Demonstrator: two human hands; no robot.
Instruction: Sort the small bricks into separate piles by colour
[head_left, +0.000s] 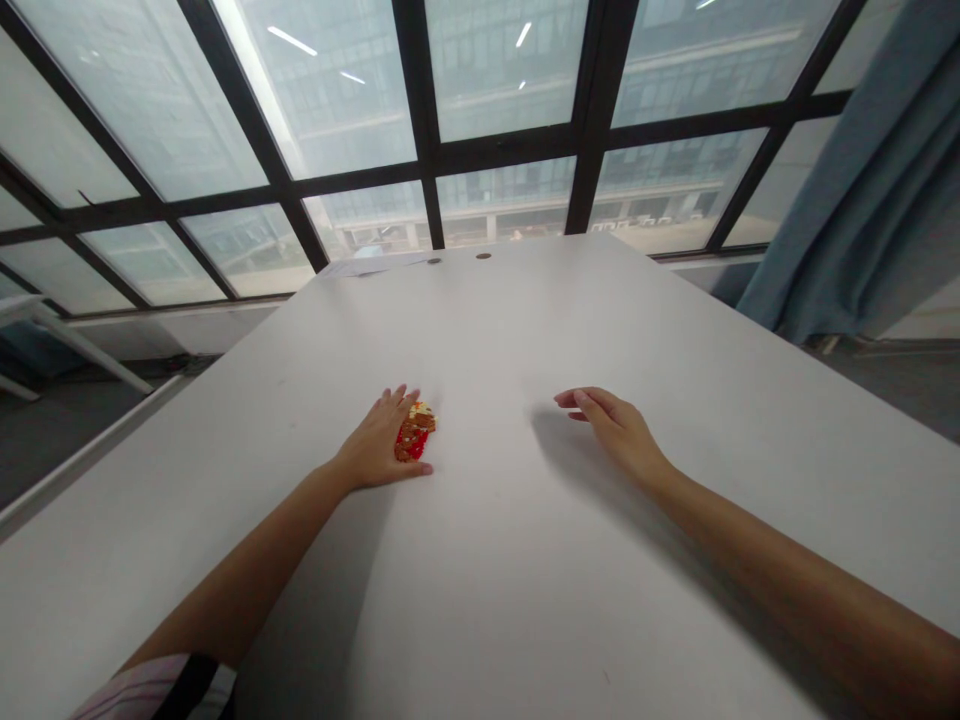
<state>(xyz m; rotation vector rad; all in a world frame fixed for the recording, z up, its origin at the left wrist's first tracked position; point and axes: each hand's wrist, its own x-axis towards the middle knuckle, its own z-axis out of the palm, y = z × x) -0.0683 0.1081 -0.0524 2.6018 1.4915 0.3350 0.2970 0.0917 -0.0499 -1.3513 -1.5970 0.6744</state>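
Note:
A small red, brown and yellow packet (417, 440) lies on the white table (480, 560), left of its middle. My left hand (380, 438) rests against it with fingers stretched and thumb apart, covering its left side. The fingers reach along the packet's far edge and the thumb lies by its near edge. Across from it, my right hand (615, 425) hovers over the tabletop, casting a shadow, with loosely bent fingers pointing left. I see nothing in it; its thumb lies close to the fingers.
Two small round dark spots (484, 256) and flat white sheets (371, 265) are at the table's far edge. Dark-framed windows (431, 160) stand beyond it. A blue curtain (847, 220) hangs at right, and a white-framed piece of furniture (90, 350) is at left.

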